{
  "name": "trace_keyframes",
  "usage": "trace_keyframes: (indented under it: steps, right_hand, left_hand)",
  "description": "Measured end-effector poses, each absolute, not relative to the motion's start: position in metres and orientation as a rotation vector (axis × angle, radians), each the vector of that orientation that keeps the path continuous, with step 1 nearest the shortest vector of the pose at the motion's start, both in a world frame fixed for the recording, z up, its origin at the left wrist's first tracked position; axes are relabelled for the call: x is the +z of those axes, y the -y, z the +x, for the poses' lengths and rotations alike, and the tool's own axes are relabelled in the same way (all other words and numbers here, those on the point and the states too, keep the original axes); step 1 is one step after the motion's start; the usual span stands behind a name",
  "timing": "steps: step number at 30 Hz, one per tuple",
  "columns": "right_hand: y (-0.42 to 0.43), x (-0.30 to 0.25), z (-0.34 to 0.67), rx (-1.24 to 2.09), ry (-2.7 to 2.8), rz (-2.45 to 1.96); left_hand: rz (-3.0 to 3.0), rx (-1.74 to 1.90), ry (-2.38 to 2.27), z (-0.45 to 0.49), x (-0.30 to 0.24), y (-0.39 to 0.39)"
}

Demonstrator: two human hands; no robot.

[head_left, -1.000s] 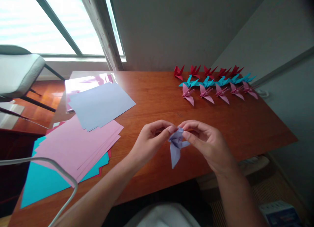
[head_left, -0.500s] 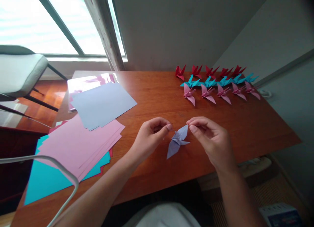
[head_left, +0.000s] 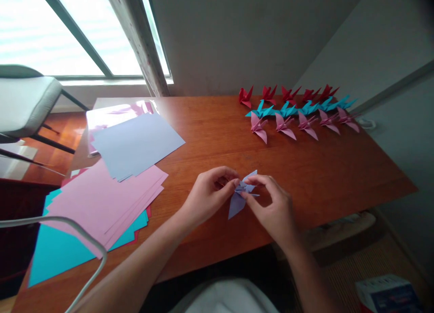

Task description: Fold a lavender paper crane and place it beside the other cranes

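A lavender origami crane (head_left: 237, 205) with spread wings is between my two hands, just over the front part of the wooden table. My left hand (head_left: 212, 191) pinches it at the left side of its middle, thumb and index finger closed. From the right, my right hand (head_left: 273, 204) grips the crane's body between thumb and fingertips. One wing points toward me and the other away, partly behind my right fingers. The crane's centre is partly covered by my fingertips.
Rows of red cranes (head_left: 289, 95), blue cranes (head_left: 286, 110) and pink cranes (head_left: 285, 126) stand at the back right of the table (head_left: 210, 137). Lavender sheets (head_left: 139, 143), pink sheets (head_left: 105, 200) and blue sheets (head_left: 57, 254) lie at left. A white cable (head_left: 81, 236) crosses the front left.
My right hand has moved left and inward, from the far wing's tip to the crane's body. My left fingers have come down onto the crane. The view has shifted slightly.
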State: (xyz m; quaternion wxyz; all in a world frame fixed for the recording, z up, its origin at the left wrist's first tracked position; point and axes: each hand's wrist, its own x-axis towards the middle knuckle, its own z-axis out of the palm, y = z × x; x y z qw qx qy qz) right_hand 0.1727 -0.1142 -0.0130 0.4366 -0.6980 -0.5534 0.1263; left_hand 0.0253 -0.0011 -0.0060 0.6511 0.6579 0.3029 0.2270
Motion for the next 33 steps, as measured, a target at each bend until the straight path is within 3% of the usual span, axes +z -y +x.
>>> trace_keyframes:
  steps: [7, 21, 33]
  right_hand:
    - [0.106, -0.016, 0.167, 0.309, 1.285, -1.736]
    - [0.112, 0.004, 0.175, 0.747, 0.984, -1.644]
    - [0.111, 0.007, 0.172, 0.656, 0.991, -1.635]
  left_hand:
    - [1.564, 0.488, -0.689, 0.023, -0.007, -0.002]
    - [1.312, 0.451, -0.617, 0.024, 0.007, 0.001]
    - [1.316, 0.456, -0.624, 0.024, 0.008, 0.002]
